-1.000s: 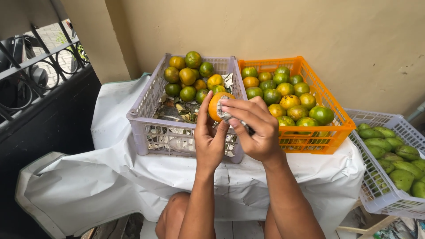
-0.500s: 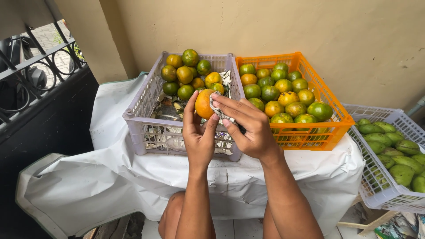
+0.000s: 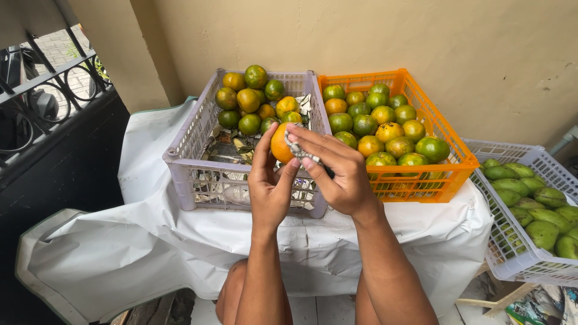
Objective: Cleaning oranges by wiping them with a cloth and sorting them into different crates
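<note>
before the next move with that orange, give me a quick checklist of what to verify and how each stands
1. Left hand grips the orange fruit: ok.
2. Right hand presses the patterned cloth on the fruit: ok.
3. Grey crate has room: ok, its near half holds no fruit, only paper lining.
4. Orange crate has room: not ok, looks nearly full.
5. Fruit fully wiped: cannot tell, its far side is hidden.
6. Crates sit steady on the white cover: ok.
</note>
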